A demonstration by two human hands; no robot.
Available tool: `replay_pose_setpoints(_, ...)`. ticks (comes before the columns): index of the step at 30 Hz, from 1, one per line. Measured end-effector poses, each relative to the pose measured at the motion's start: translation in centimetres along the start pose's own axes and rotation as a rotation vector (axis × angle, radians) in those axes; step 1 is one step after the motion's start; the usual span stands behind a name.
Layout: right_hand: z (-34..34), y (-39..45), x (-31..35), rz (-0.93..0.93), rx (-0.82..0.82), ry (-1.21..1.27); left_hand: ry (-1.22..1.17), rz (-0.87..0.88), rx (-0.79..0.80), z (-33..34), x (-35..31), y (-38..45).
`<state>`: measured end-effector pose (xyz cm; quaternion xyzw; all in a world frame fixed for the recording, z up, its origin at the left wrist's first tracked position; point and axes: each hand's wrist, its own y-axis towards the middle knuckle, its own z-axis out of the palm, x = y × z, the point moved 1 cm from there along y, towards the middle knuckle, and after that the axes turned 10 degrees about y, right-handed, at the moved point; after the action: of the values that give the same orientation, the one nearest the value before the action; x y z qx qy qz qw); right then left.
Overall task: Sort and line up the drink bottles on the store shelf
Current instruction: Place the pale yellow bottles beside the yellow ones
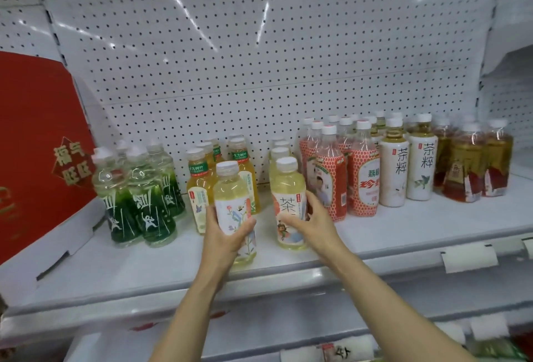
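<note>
My left hand (227,234) grips a pale yellow tea bottle with a flowered white label (234,203) near the shelf's front edge. My right hand (314,221) holds a second pale yellow tea bottle with a white cap (288,197), which stands on the white shelf (403,232) at the front of a short row of like bottles. Behind the left bottle stand yellow tea bottles with green neck bands (199,180).
Green bottles (138,188) stand at the left beside a red and white carton (37,136). To the right are red-patterned bottles (343,171), two white-labelled tea bottles (406,165) and wrapped amber bottles (473,162). A white pegboard backs the shelf. Price tag holders (468,256) hang on its front edge.
</note>
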<state>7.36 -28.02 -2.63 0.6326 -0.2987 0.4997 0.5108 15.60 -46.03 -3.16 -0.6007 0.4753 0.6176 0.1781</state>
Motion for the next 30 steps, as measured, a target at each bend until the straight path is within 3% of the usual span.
replay_pose_setpoints(9,0.2,-0.3,-0.1,-0.066,-0.025,-0.299,0.017,-0.068,0.206,-0.2,0.6,0.7)
replay_pose_setpoints(15,0.1,-0.4,-0.5,-0.023,-0.009,-0.289,0.037,-0.049,0.398,-1.9,0.5,1.2)
replay_pose_setpoints(27,0.3,1.0,-0.1,0.024,0.064,-0.288,-0.024,-0.044,0.471,1.4,-0.3,1.8)
replay_pose_setpoints(30,0.3,0.0,1.4,-0.053,-0.012,-0.314,0.022,-0.055,0.419,1.0,-0.6,1.2)
